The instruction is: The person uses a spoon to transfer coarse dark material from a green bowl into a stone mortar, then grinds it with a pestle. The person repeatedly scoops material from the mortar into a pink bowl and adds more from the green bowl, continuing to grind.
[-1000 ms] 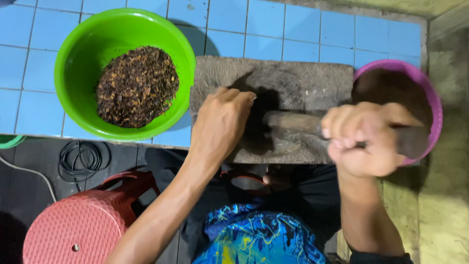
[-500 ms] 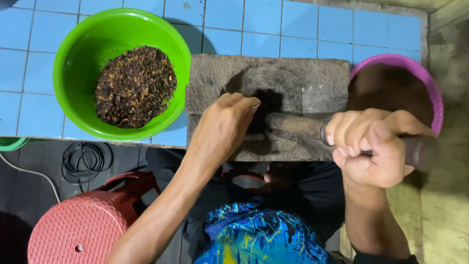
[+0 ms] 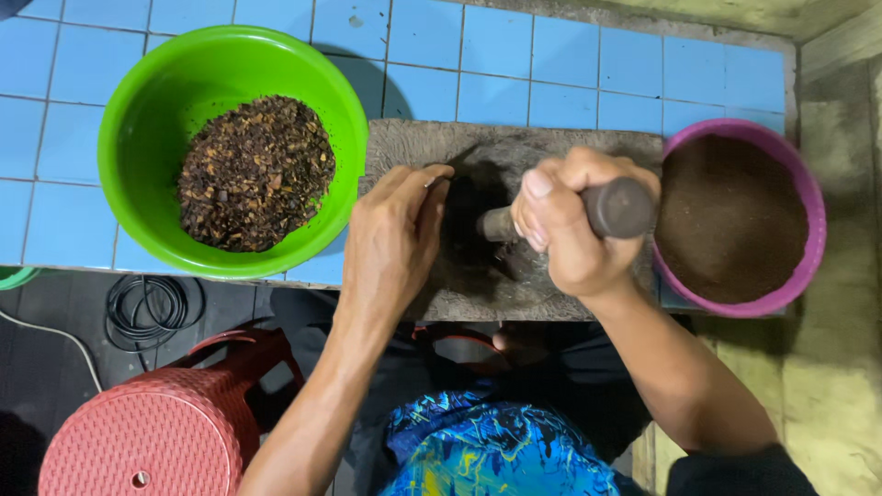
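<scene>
Right hand (image 3: pixel 570 230) is wrapped tight around a dark stone roller (image 3: pixel 606 209), fingers curled over its grey shaft so the end cap points toward the camera and the working end bears down on the grinding stone (image 3: pixel 514 152); a full fist like this looks suited to pressing weight through the tool. Left hand (image 3: pixel 395 243) lies flat and loosely cupped on the slab just beside the roller, fingers together and holding nothing, its edge against the dark patch of ground stuff, seemingly to keep the material gathered under the tool. The slab sits on a blue tiled ledge (image 3: pixel 570 64), straight in front of the seated person, between two bowls. A green bowl (image 3: pixel 138 119) on the left holds coarse brown bits (image 3: pixel 253 174), within easy reach of the left hand; a pink bowl (image 3: pixel 808 211) on the right, touching the slab's edge, holds fine brown powder (image 3: pixel 730 220). Below the ledge stand a red plastic stool (image 3: pixel 147 432) and a coil of black cable (image 3: pixel 147 308).
</scene>
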